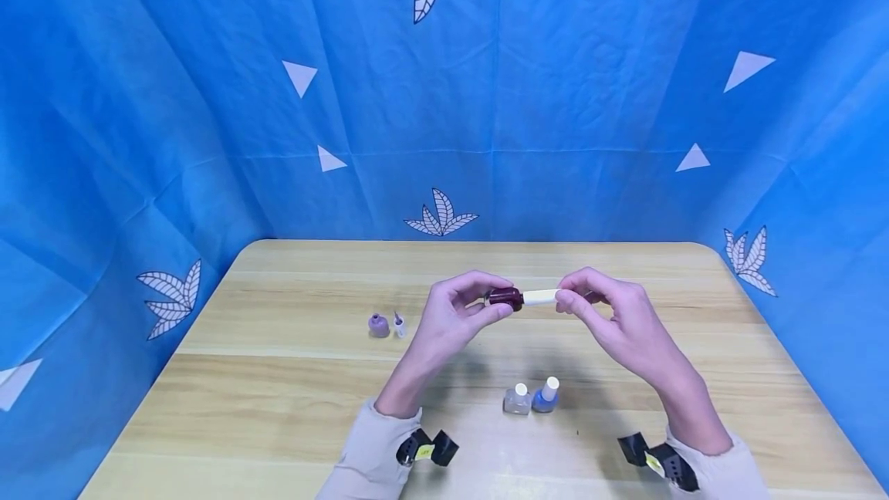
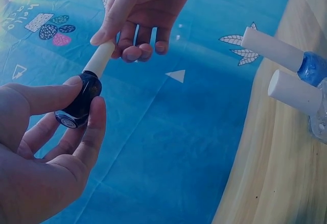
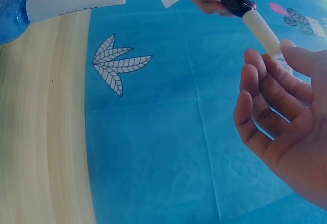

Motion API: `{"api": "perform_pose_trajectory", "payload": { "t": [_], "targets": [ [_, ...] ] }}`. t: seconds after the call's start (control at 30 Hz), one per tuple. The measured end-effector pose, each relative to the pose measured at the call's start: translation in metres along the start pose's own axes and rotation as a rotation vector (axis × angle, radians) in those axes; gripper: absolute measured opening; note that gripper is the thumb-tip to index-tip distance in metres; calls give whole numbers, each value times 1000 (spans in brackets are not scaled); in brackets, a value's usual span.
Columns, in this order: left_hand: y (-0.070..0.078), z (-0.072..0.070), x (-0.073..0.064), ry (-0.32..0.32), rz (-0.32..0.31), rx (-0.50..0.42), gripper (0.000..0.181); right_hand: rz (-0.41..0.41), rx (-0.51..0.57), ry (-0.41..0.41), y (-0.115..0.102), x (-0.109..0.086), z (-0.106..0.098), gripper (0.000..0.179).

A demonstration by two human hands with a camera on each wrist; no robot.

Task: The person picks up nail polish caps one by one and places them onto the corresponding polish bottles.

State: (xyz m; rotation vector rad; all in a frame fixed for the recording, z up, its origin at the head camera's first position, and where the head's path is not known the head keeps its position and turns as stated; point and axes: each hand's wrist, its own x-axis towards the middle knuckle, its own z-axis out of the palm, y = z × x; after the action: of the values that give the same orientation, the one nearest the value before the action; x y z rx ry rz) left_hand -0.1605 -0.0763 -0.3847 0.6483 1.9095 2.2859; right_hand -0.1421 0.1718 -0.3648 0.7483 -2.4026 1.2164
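A dark red nail polish bottle (image 1: 505,297) with a long white cap (image 1: 540,297) is held sideways above the table. My left hand (image 1: 454,311) grips the glass body between thumb and fingers; in the left wrist view the round base of the bottle (image 2: 82,101) faces back toward the palm. At the cap's far end, my right hand (image 1: 618,322) pinches the tip between thumb and index finger. The right wrist view shows the other fingers of that hand (image 3: 286,106) loosely bent beside the cap (image 3: 261,32). Cap and bottle are in line with each other.
Nearer me stand a clear nail polish bottle (image 1: 517,401) and a blue one (image 1: 545,396), both white-capped. Left of my left hand are an uncapped purple bottle (image 1: 378,326) and its white cap (image 1: 399,326), brush upward. A blue cloth (image 1: 556,99) hangs behind the wooden table (image 1: 278,376).
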Motion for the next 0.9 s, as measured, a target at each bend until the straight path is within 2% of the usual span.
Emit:
{"api": "perform_pose_trajectory", "payload": {
  "t": [0.27,0.57,0.73,0.9],
  "targets": [
    [-1,-1,-1,-5,4,-14,27,-7,24,41,-1,0,1,23],
    [0,-1,-1,11,12,21,29,-108,83,7,4,1,-2,39],
    [2,0,-1,14,11,31,29,-191,72,46,5,2,-1,43],
    [2,0,-1,21,12,26,28,-205,67,76,6,2,1,44]
  ]
}}
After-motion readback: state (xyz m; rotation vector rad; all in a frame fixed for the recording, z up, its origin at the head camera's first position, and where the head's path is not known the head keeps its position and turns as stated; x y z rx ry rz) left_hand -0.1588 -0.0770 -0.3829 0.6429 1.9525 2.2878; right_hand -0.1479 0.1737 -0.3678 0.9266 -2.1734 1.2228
